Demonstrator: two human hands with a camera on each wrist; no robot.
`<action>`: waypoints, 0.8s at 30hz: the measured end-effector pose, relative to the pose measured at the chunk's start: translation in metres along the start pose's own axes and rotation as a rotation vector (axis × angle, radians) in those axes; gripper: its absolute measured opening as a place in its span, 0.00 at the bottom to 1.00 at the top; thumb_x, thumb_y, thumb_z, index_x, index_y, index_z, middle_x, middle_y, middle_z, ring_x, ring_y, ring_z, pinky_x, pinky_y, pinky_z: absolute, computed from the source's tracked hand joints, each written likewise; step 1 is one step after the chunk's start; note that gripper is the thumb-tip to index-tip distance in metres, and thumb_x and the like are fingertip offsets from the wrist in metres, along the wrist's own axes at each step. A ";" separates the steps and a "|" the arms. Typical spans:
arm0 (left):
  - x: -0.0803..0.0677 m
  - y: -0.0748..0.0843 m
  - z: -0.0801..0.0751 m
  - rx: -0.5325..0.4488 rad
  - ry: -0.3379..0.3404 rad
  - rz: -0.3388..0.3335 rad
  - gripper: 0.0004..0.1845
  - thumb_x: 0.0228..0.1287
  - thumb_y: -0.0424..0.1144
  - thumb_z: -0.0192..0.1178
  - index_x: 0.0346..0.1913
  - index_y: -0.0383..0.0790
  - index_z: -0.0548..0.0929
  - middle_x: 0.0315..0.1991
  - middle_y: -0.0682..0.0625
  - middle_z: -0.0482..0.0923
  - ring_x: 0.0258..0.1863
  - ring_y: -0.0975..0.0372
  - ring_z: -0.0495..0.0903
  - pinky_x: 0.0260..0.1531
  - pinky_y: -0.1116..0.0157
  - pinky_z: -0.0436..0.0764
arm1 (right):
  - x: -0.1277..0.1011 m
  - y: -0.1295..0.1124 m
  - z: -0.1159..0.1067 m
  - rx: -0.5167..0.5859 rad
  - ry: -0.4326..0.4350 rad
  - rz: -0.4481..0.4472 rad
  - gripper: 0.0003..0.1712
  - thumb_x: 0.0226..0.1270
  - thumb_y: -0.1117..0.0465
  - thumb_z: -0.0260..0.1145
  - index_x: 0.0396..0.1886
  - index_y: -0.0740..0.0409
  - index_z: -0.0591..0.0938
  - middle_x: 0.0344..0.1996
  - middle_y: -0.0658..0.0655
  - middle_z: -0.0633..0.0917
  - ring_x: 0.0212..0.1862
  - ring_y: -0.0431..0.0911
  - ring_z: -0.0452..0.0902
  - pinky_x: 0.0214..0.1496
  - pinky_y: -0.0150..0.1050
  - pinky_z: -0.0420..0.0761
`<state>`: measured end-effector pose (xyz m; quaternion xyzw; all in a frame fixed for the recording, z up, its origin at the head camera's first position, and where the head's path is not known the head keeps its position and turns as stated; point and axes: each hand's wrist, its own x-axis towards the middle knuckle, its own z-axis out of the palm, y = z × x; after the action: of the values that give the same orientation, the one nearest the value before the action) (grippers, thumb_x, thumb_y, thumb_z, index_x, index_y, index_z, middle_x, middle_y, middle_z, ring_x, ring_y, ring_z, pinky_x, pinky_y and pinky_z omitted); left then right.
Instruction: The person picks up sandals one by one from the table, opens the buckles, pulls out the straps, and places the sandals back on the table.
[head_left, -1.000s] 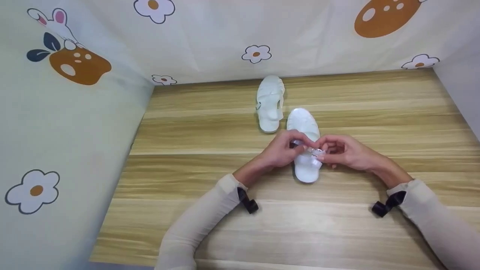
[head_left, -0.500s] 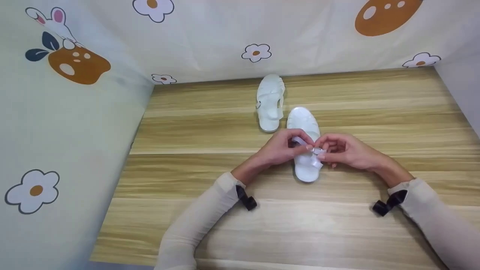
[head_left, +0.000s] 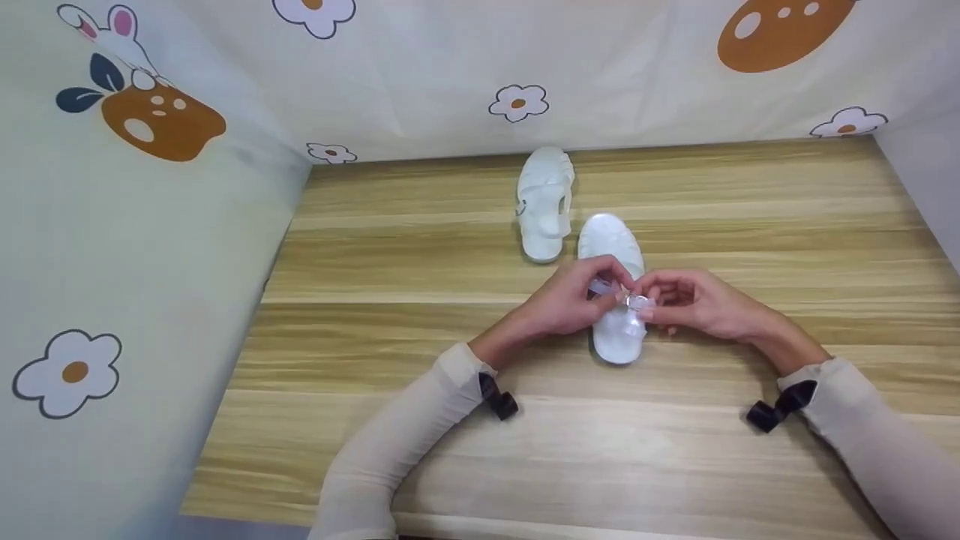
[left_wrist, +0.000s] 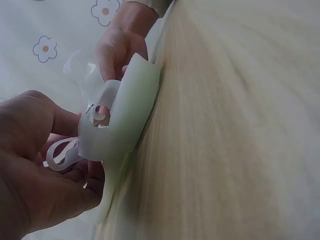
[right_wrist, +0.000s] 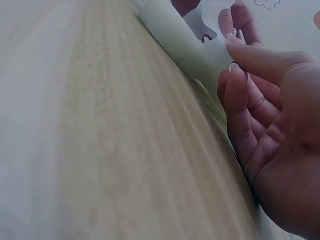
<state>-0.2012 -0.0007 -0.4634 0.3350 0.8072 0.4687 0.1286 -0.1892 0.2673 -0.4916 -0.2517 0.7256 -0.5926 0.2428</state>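
Note:
A white sandal (head_left: 618,346) lies on the wooden table, toe pointing away, with both hands over its strap area. My left hand (head_left: 564,301) pinches the free white strap (head_left: 601,287), which bends into a loop beside the fingers in the left wrist view. At the sandal's right side, my right hand (head_left: 701,306) pinches the strap part with the small shiny buckle (head_left: 637,302) between thumb and fingers. The fingertips of both hands nearly meet at the buckle. Whether the strap end passes through the buckle is too small to tell.
A second white sandal (head_left: 541,202) lies behind and to the left, near the back wall. The wood-grain table (head_left: 390,247) is bordered by cloth walls (head_left: 427,75) printed with flowers and oranges. A black wrist camera (head_left: 776,409) sits at each sleeve cuff.
Both hands stay at the buckle with only small finger movements. The left fingers and strap shift slightly. The whole head view has drifted a little.

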 end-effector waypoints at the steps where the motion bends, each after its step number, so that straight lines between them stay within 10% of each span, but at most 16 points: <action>1: 0.000 0.000 0.000 0.003 0.006 -0.012 0.10 0.73 0.27 0.63 0.52 0.39 0.87 0.51 0.48 0.88 0.53 0.66 0.82 0.59 0.74 0.78 | 0.000 0.000 0.000 -0.002 0.004 0.000 0.16 0.74 0.69 0.71 0.58 0.68 0.82 0.37 0.54 0.87 0.34 0.39 0.83 0.31 0.35 0.86; 24: -0.001 0.002 -0.004 0.113 0.025 0.036 0.15 0.69 0.25 0.59 0.49 0.42 0.91 0.44 0.49 0.87 0.45 0.65 0.78 0.49 0.73 0.76 | 0.001 -0.001 0.002 0.003 0.020 0.001 0.15 0.75 0.68 0.71 0.57 0.68 0.81 0.38 0.54 0.87 0.37 0.39 0.84 0.33 0.34 0.87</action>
<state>-0.2019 -0.0029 -0.4598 0.3501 0.8279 0.4287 0.0911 -0.1885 0.2647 -0.4911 -0.2451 0.7273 -0.5960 0.2363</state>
